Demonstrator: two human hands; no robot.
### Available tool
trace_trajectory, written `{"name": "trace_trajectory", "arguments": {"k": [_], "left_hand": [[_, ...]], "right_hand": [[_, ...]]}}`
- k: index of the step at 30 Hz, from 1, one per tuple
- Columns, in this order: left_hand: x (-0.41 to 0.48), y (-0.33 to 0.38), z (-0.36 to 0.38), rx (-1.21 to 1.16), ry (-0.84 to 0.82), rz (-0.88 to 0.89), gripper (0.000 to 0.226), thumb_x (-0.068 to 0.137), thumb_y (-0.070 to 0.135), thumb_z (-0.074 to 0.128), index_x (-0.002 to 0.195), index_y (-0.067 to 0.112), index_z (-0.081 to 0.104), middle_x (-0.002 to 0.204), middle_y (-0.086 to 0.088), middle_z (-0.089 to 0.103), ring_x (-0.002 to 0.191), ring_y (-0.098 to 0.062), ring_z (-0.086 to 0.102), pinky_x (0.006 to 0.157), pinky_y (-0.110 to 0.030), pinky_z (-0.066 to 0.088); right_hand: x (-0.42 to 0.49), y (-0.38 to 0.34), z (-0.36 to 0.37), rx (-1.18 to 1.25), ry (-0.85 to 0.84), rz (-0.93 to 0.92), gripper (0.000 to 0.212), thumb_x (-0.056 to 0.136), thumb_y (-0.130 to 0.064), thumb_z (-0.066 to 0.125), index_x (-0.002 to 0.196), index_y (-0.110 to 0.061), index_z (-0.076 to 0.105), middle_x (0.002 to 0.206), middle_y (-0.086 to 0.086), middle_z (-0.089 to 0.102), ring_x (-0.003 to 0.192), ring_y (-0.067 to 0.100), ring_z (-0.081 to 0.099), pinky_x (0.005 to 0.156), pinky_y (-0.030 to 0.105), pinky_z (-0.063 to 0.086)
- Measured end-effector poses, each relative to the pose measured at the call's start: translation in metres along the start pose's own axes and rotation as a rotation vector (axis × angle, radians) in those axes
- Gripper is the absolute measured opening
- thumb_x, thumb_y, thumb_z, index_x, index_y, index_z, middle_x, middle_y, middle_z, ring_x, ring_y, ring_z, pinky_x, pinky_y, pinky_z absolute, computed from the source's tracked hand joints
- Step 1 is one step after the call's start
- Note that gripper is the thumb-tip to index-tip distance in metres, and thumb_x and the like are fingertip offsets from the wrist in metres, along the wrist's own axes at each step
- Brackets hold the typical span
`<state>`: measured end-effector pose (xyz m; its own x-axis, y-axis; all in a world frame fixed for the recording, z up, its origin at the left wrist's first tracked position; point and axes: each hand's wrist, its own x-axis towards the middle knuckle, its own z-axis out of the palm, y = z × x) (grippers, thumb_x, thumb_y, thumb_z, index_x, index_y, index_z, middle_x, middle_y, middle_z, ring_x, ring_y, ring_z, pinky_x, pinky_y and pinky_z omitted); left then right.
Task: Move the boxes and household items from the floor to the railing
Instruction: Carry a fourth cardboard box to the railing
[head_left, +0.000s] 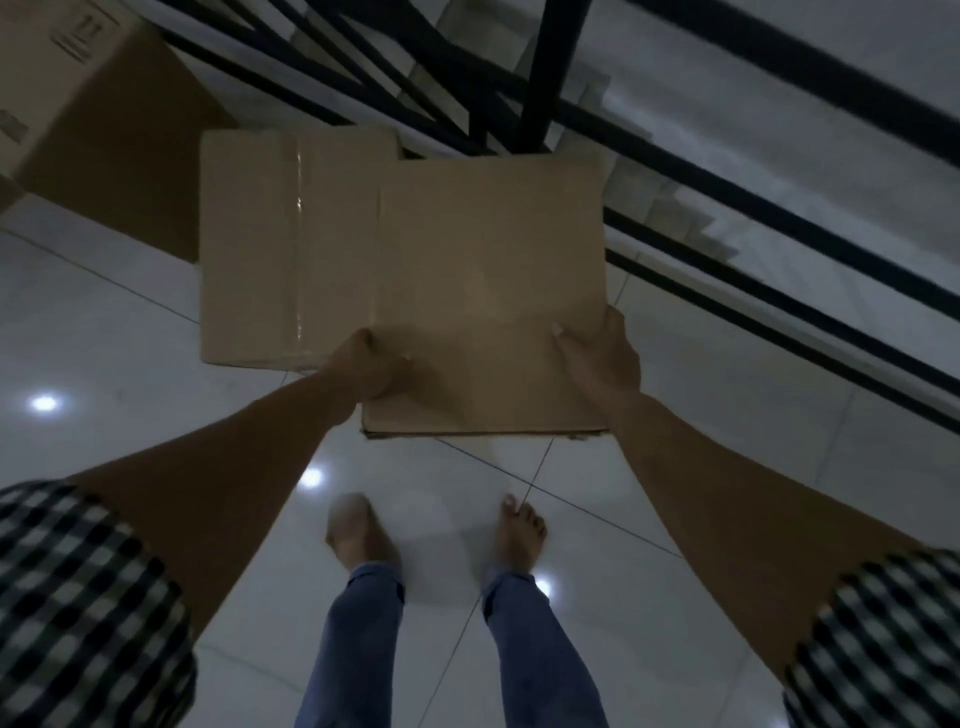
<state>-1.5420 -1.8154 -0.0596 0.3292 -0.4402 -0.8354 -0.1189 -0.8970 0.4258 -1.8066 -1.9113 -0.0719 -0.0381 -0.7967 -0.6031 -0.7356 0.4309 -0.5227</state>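
I hold a plain brown cardboard box in front of me, above the floor. My left hand grips its near left edge and my right hand grips its near right edge. Just behind it to the left sits a taped cardboard box; what it rests on is hidden. The held box's far edge reaches the black metal railing, which runs diagonally from the top centre to the right.
A large cardboard box stands at the top left by the railing. Stair steps drop away beyond the bars. The glossy white tiled floor lies below, with my bare feet on it.
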Motion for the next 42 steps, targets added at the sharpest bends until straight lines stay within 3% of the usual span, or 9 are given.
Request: {"name": "trace_trajectory", "arguments": {"k": [3, 6, 9, 12, 17, 20, 24, 33, 42], "left_hand": [[0.03, 0.001, -0.005, 0.033, 0.032, 0.012, 0.083, 0.063, 0.045, 0.082, 0.135, 0.013, 0.054, 0.13, -0.008, 0.061, 0.114, -0.028, 0.06, 0.098, -0.045, 0.052], [0.051, 0.003, -0.01, 0.043, 0.049, 0.006, 0.068, 0.083, 0.029, 0.078, 0.141, 0.011, 0.048, 0.135, -0.01, 0.056, 0.114, -0.027, 0.057, 0.094, -0.038, 0.05], [0.064, 0.004, -0.016, 0.09, 0.018, -0.008, 0.07, 0.085, 0.023, 0.077, 0.145, 0.009, 0.044, 0.14, -0.011, 0.051, 0.124, -0.031, 0.051, 0.097, -0.038, 0.046], [0.06, 0.007, -0.015, 0.132, -0.036, 0.071, 0.06, 0.086, 0.019, 0.076, 0.139, 0.021, 0.046, 0.126, -0.004, 0.055, 0.117, -0.025, 0.053, 0.094, -0.038, 0.046], [0.05, -0.002, -0.008, 0.38, -0.026, 0.131, 0.106, 0.065, 0.058, 0.07, 0.155, 0.024, 0.024, 0.141, -0.01, 0.053, 0.123, -0.034, 0.055, 0.101, -0.049, 0.049], [0.009, 0.007, -0.008, 0.583, 0.062, 0.153, 0.107, 0.066, 0.074, 0.056, 0.156, 0.031, 0.014, 0.154, -0.014, 0.038, 0.134, -0.037, 0.044, 0.107, -0.056, 0.04], [-0.056, 0.02, -0.018, 0.752, 0.177, 0.13, 0.095, 0.09, 0.059, 0.059, 0.159, 0.027, 0.003, 0.165, -0.011, 0.012, 0.147, -0.038, 0.024, 0.114, -0.057, 0.027], [-0.199, 0.037, -0.034, 0.763, 0.347, 0.151, 0.089, 0.093, 0.059, 0.051, 0.159, 0.027, 0.001, 0.165, -0.011, 0.009, 0.149, -0.037, 0.017, 0.116, -0.055, 0.022], [-0.311, 0.006, -0.035, 0.596, 0.515, 0.068, 0.084, 0.095, 0.059, 0.048, 0.158, 0.026, 0.004, 0.166, -0.01, 0.007, 0.15, -0.035, 0.012, 0.119, -0.056, 0.017]], "right_hand": [[0.027, 0.002, 0.025, 0.026, -0.023, -0.01, 0.076, 0.093, -0.052, 0.063, 0.153, -0.022, 0.028, 0.143, 0.002, 0.053, 0.125, 0.028, 0.055, 0.1, 0.036, 0.044], [0.049, 0.001, 0.042, 0.06, -0.048, -0.019, 0.076, 0.093, -0.051, 0.064, 0.152, -0.02, 0.028, 0.141, 0.001, 0.053, 0.123, 0.026, 0.055, 0.099, 0.034, 0.044], [0.061, 0.003, 0.057, 0.043, -0.109, 0.011, 0.077, 0.093, -0.046, 0.067, 0.152, -0.019, 0.026, 0.141, 0.003, 0.053, 0.123, 0.027, 0.056, 0.102, 0.039, 0.046], [0.066, -0.001, 0.066, -0.024, -0.219, 0.016, 0.088, 0.093, -0.033, 0.07, 0.158, -0.017, 0.013, 0.143, 0.009, 0.049, 0.122, 0.029, 0.054, 0.103, 0.04, 0.047], [0.047, -0.029, 0.064, -0.199, -0.299, -0.032, 0.111, 0.087, -0.036, 0.072, 0.159, -0.023, -0.012, 0.161, 0.01, 0.024, 0.141, 0.031, 0.036, 0.115, 0.042, 0.037], [0.02, -0.049, 0.055, -0.317, -0.264, -0.084, 0.111, 0.083, -0.045, 0.068, 0.159, -0.029, -0.012, 0.162, 0.008, 0.019, 0.144, 0.033, 0.03, 0.114, 0.051, 0.035], [-0.023, -0.076, 0.027, -0.405, -0.263, -0.177, 0.106, 0.087, -0.049, 0.065, 0.159, -0.029, -0.01, 0.165, 0.01, 0.012, 0.149, 0.033, 0.02, 0.115, 0.057, 0.03], [-0.143, -0.131, -0.043, -0.537, -0.259, -0.359, 0.099, 0.092, -0.052, 0.061, 0.159, -0.029, -0.008, 0.167, 0.006, 0.007, 0.151, 0.028, 0.012, 0.119, 0.053, 0.021], [-0.237, -0.144, -0.073, -0.61, -0.248, -0.525, 0.098, 0.092, -0.062, 0.055, 0.16, -0.027, -0.006, 0.167, 0.006, 0.005, 0.152, 0.028, 0.01, 0.119, 0.055, 0.015]]}}
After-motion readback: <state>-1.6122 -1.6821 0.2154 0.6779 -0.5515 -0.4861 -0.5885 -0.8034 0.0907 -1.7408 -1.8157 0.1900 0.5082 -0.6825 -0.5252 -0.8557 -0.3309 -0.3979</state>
